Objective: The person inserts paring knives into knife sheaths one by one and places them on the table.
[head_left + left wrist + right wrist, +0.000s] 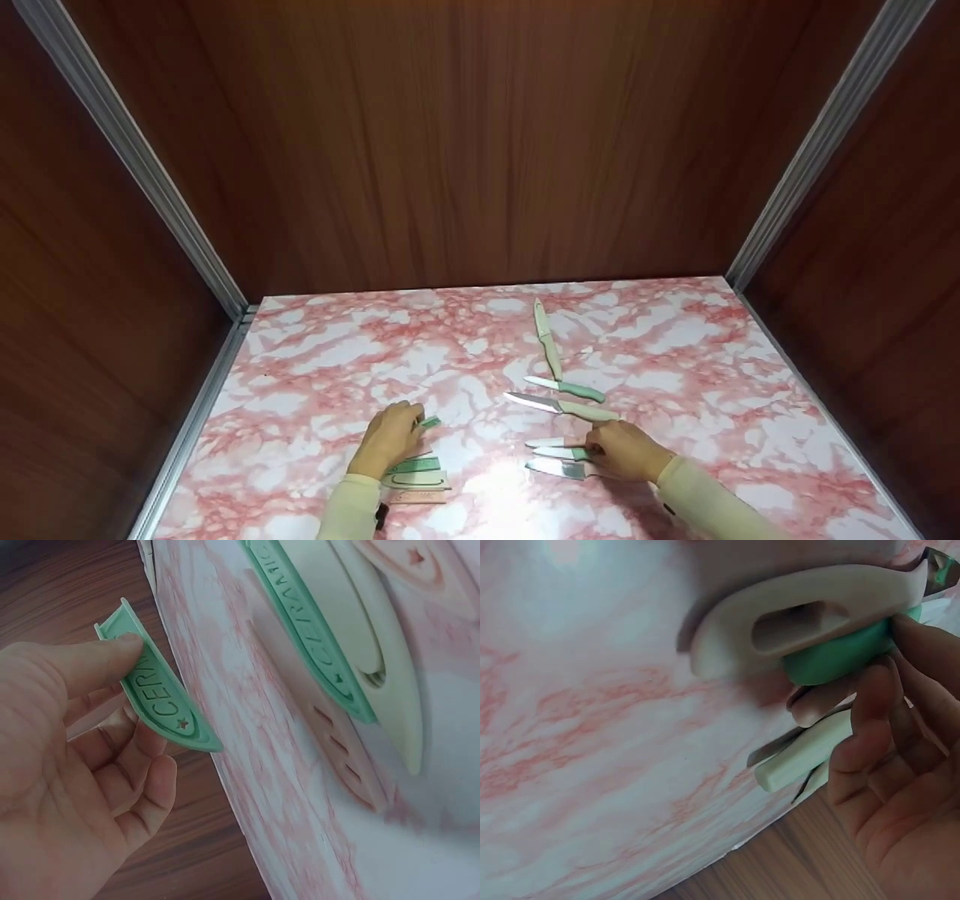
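In my left hand [82,742], a small green knife sheath [161,694] with raised lettering is pinched between thumb and fingers, held above the table. Below that hand lie a pink sheath [330,739], another green sheath [307,630], a cream sheath [390,652] and a second pink sheath [420,566]. On the right side, my right hand [626,450] pinches the green handle [840,652] of a knife whose pale blade [551,452] points left. Beside it is a beige handle [727,637] with a slot; its wide blade [555,469] reflects green.
Farther back lie a cream-handled knife [589,411], a green-handled knife [581,391] and a cream knife [550,345] pointing away. Another pale blade [544,443] lies just behind the gripped knife. Brown wood-grain walls [480,150] enclose the marbled pink-and-white table [337,337].
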`<state>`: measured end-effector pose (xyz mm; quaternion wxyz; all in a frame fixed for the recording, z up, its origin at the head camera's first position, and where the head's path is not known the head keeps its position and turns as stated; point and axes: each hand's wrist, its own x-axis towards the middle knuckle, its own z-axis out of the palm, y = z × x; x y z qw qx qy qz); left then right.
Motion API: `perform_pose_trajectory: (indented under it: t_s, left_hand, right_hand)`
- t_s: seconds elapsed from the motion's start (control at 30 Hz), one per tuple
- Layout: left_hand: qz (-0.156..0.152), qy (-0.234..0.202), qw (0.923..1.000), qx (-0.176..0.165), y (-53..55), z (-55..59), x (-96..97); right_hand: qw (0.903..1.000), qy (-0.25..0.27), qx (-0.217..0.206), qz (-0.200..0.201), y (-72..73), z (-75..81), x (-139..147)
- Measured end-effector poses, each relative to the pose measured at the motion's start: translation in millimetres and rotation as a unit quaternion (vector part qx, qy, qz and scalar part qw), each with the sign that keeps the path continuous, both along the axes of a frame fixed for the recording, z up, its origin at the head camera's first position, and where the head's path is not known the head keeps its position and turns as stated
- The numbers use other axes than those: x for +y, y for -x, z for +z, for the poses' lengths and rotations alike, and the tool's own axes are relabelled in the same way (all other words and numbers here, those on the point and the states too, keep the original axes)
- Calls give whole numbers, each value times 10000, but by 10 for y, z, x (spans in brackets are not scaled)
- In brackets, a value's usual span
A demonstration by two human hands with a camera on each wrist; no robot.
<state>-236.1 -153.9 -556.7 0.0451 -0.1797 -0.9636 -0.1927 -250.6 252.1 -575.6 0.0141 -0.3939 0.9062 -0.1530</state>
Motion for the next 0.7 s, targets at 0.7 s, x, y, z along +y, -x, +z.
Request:
perform_pose_trajectory:
  t_s: [0.7]
  left_hand:
    - [-61,-71,9999,112,-18,10,0]
  right_hand:
    - [9992,-282,-175,-226,8,14,-60]
